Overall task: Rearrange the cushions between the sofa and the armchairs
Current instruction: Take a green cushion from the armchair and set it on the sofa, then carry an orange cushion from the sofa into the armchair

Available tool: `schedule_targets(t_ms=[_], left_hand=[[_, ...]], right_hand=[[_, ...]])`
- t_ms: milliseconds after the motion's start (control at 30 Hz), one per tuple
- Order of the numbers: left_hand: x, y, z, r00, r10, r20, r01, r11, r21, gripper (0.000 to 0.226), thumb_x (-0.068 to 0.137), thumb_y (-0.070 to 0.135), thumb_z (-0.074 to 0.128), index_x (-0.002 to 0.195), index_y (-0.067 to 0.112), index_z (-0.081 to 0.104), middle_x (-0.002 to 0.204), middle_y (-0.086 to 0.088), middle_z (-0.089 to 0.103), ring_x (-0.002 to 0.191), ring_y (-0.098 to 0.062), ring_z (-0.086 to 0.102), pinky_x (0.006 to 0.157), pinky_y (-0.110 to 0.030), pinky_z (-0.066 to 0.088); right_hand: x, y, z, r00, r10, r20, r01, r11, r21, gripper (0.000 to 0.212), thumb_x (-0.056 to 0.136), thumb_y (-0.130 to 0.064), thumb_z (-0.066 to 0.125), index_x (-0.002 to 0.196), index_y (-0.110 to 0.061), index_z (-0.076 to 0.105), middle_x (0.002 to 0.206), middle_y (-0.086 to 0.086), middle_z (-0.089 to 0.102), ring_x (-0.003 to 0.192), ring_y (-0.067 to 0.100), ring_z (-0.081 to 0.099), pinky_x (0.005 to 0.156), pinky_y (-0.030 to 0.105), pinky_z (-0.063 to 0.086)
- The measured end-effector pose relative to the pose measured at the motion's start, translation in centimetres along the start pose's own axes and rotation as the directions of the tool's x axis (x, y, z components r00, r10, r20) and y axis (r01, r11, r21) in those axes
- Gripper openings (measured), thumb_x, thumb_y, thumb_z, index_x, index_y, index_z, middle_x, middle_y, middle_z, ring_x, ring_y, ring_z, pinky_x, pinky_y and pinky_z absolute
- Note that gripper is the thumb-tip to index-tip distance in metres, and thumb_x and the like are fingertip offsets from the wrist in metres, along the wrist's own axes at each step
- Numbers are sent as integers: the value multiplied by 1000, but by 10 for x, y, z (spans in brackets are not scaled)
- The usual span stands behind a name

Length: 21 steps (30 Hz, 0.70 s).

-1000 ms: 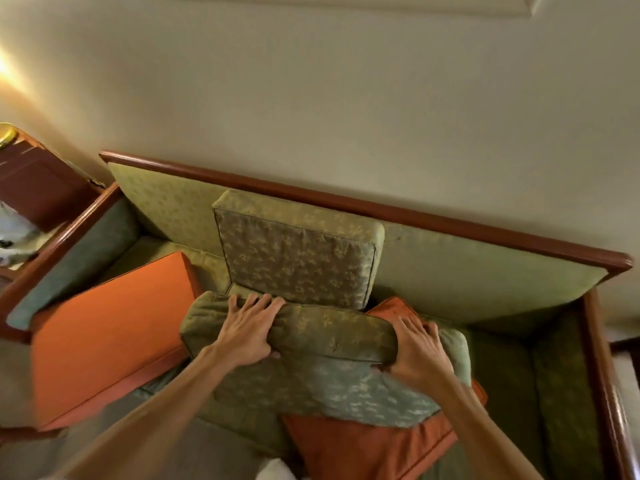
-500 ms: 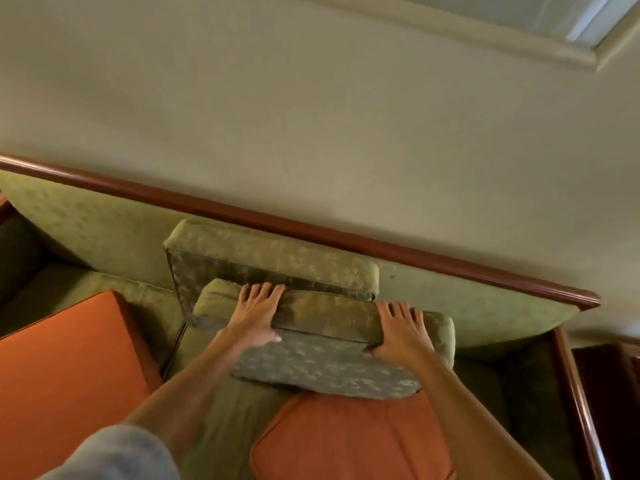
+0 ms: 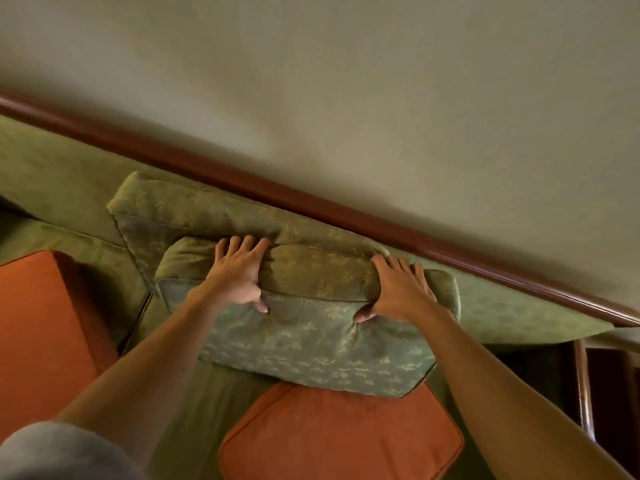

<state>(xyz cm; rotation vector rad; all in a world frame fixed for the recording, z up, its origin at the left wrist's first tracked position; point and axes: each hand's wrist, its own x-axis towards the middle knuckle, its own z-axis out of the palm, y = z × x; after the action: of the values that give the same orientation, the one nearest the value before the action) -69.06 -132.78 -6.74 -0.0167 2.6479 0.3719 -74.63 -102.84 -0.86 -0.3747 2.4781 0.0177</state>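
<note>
Both hands hold a green patterned cushion [image 3: 311, 344] by its top edge. My left hand [image 3: 239, 271] grips it left of centre, fingers over the top and thumb pressed into the front. My right hand [image 3: 398, 289] grips it to the right in the same way. The cushion stands tilted in front of a second green patterned cushion [image 3: 194, 209], which leans on the sofa's green backrest [image 3: 52, 168]. Its lower edge overlaps an orange cushion [image 3: 339, 434] lying on the seat. Another orange cushion [image 3: 41, 334] sits at the left.
The sofa's dark wooden top rail [image 3: 311, 199] runs diagonally under a plain beige wall [image 3: 346, 81]. A wooden arm post [image 3: 583, 386] stands at the right end. My grey sleeve [image 3: 59, 452] fills the lower left corner.
The held green cushion has moved up and back toward the backrest, off the right orange cushion. The view has swung rightward and closer to the sofa's right end.
</note>
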Motion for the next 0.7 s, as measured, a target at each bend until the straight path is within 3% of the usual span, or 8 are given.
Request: schedule_targets(t_ms=[167,267,367,433,533,633,667,700], left_hand=[[-20,7,3,994,-25,-105,20,999,-48,127,39,54,95,146,27,33,135,-1,41,131,-29,32,116,-47,17],[-39,20,9,973,-84,-217,72,995,-63,120,42,50,96,145,29,38,135,0,45,133,-28,35,119,-46,16],[-65,38,27,908,-183,-377,152,982,-109,119,52,37,97,151,27,32,149,-4,39,144,-29,27,124,-45,11],[-87,64,46,847,-283,-450,224,958,-180,114,66,22,90,157,23,21,162,-6,23,153,-27,12,125,-46,7],[-121,132,75,743,-472,-475,256,856,-449,104,80,22,78,160,21,13,168,-4,4,155,-25,2,125,-44,14],[-158,199,116,715,-601,-356,187,656,-731,100,80,32,81,159,19,21,165,-5,21,149,-27,23,118,-41,28],[-171,215,135,705,-645,-295,196,577,-793,99,79,38,83,158,19,26,162,-6,30,147,-26,30,117,-41,32],[-185,229,155,695,-677,-241,211,513,-832,99,77,44,84,156,18,31,158,-6,38,144,-24,36,115,-40,35]], right_hand=[[-4,4,4,998,-42,-41,42,999,1,132,49,-76,81,153,-22,22,157,5,29,147,28,21,120,57,10],[-9,7,9,987,-77,-140,74,997,-26,128,47,-78,81,149,-22,28,150,7,30,142,31,20,118,57,16],[-19,12,22,933,-163,-321,142,986,-90,122,46,-79,80,143,-23,34,141,7,34,133,30,27,114,50,23],[-32,13,28,874,-244,-421,204,969,-137,116,50,-77,80,142,-22,35,140,8,37,131,30,30,113,48,23],[-63,16,38,720,-392,-573,329,919,-216,101,61,-64,83,139,-16,40,142,14,40,133,34,32,115,50,21],[-128,28,80,522,-432,-735,537,836,-110,70,77,-47,78,131,-14,49,135,11,47,125,29,39,111,47,26],[-150,36,103,510,-417,-752,614,789,-20,61,81,-46,76,127,-14,51,131,8,48,121,26,41,107,44,29],[-169,48,132,546,-396,-738,660,746,88,55,83,-44,74,124,-14,53,127,5,49,118,22,42,103,40,31]])
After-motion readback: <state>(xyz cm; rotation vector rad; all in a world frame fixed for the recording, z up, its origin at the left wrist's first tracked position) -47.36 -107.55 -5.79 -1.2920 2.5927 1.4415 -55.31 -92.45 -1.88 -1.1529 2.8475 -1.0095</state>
